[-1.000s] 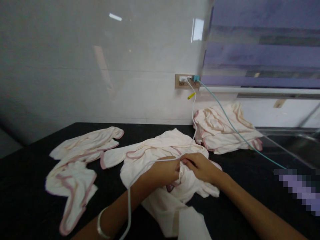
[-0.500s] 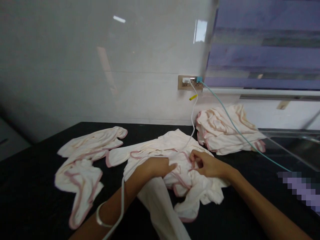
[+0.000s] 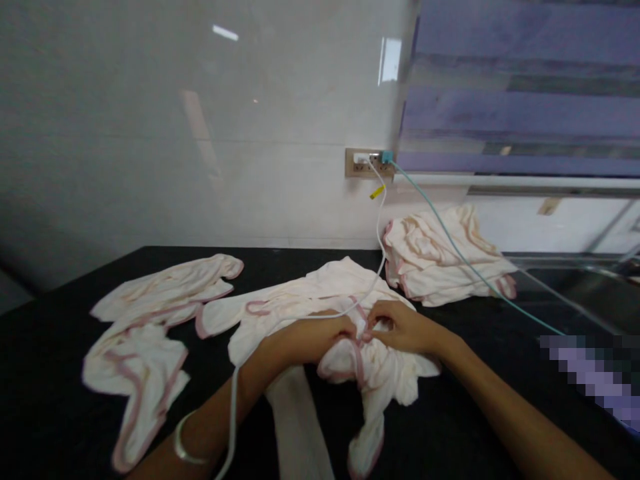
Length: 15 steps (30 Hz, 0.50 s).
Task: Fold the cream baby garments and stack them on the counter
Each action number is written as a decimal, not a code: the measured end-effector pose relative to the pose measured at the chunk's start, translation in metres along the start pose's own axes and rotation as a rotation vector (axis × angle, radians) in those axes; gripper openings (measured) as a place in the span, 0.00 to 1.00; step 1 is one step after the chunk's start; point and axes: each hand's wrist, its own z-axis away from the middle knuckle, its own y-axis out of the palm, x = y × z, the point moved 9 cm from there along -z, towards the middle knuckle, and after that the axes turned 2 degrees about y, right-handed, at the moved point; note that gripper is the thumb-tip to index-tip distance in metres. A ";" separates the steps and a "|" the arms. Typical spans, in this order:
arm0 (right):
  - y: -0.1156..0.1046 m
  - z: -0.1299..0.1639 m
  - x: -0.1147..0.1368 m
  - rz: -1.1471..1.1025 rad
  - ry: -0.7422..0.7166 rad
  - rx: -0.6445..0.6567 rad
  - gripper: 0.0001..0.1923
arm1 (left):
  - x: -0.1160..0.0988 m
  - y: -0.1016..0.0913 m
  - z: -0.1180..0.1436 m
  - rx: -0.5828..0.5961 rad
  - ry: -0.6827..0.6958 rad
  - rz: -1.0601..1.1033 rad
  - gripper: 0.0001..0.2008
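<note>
Hands closer now, bunching pink-trimmed cloth; no legible writing.

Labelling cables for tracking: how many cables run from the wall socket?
2. A white cable drops from the beige wall socket across the cream pink-trimmed garment past the left hand. A teal cable runs right over the folded cream cloth pile.
</note>
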 end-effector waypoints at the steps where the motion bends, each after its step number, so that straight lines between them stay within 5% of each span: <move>1: -0.003 0.001 0.001 0.025 -0.004 -0.009 0.12 | -0.012 0.011 0.001 0.090 0.066 0.046 0.09; 4: -0.008 0.003 0.004 0.086 -0.035 -0.020 0.16 | -0.046 0.038 0.012 0.341 0.240 0.202 0.10; 7: -0.008 0.005 0.000 0.110 -0.065 -0.028 0.13 | -0.056 0.043 0.017 0.361 0.245 0.117 0.12; 11: -0.004 0.005 -0.006 0.134 -0.068 -0.022 0.13 | -0.051 0.044 0.017 0.404 0.192 0.032 0.06; 15: -0.007 0.004 -0.007 0.149 -0.013 -0.035 0.10 | -0.020 0.031 0.018 0.486 0.040 0.154 0.05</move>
